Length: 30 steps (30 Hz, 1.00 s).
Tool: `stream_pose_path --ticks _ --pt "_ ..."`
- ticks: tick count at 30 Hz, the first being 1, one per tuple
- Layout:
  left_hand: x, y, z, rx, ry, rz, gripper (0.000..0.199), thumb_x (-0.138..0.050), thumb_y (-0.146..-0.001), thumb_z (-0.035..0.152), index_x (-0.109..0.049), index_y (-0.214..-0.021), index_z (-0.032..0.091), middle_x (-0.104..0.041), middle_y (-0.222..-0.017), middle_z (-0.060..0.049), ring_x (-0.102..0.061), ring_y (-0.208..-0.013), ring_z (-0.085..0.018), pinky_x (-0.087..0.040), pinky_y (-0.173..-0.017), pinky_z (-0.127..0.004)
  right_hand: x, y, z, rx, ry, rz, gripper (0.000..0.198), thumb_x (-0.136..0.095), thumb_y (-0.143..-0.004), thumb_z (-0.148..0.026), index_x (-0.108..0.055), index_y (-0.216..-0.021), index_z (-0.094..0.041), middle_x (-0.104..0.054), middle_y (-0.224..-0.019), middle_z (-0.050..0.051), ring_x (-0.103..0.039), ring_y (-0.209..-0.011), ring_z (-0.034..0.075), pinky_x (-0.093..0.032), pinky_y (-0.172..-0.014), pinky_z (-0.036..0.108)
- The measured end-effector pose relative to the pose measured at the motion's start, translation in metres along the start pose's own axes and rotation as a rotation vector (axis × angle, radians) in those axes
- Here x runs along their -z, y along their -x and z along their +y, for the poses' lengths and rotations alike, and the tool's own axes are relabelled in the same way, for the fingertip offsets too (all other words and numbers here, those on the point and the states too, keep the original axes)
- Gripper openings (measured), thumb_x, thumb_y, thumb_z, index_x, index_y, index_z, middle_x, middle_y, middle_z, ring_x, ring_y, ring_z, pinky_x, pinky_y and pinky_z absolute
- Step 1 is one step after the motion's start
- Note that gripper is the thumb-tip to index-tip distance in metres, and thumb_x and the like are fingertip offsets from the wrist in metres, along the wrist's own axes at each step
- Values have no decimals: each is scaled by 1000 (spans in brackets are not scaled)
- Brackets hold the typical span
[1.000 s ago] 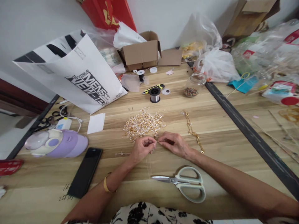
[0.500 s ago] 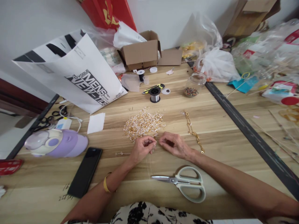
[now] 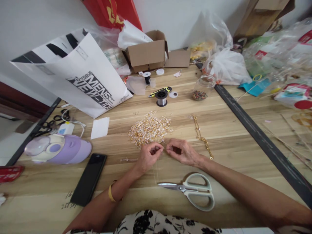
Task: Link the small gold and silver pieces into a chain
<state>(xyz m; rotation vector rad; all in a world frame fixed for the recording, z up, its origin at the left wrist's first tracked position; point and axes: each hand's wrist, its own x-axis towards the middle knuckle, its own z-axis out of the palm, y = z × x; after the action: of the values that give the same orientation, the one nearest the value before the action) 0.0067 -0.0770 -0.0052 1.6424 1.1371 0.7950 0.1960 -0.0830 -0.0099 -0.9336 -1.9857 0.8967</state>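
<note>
My left hand [image 3: 149, 156] is closed in a pinch just in front of a pile of tiny gold and silver beads [image 3: 148, 128]. A thin clear thread [image 3: 154, 174] trails down from it towards the scissors, and a tiny bright speck shows at its fingertips. My right hand [image 3: 181, 151] is pinched close beside it, its fingertips a small gap away; whatever they hold is too small to make out. Scissors with pale handles [image 3: 198, 191] lie below the hands. A gold chain [image 3: 201, 138] lies to the right, and a short silver chain [image 3: 129, 159] lies by my left wrist.
A spool of wire [image 3: 162, 98], a cutter knife [image 3: 159, 92] and a jar of beads [image 3: 200, 92] stand behind the pile. To the left are a phone [image 3: 89, 179], a purple bottle [image 3: 65, 149] and a white bag [image 3: 85, 74]. A cardboard box [image 3: 146, 55] sits at the back.
The small beads that showed below my left fingertips are now hardly visible. Both hands stay in nearly the same place, still pinched.
</note>
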Motion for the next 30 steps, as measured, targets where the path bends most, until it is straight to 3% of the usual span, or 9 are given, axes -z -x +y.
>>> stream_pose_path --ticks 12,30 --pt "-1 3 3 -273 -308 71 10 -56 -79 13 -64 -75 14 -62 -61 0 -48 -48 -7 -38 -47 -16 -1 0 1 -30 -5 -31 7 -54 -83 -16 -58 -78 -14 -58 -69 1 -49 -56 9 -37 -52 20" --pt "-1 4 1 -357 -394 87 10 -55 -81 13 -64 -76 15 -65 -66 -1 -53 -52 -8 -43 -52 -18 0 0 1 -55 -13 -60 6 -54 -81 -13 -57 -76 -15 -55 -67 -1 -46 -56 8 -35 -51 19"
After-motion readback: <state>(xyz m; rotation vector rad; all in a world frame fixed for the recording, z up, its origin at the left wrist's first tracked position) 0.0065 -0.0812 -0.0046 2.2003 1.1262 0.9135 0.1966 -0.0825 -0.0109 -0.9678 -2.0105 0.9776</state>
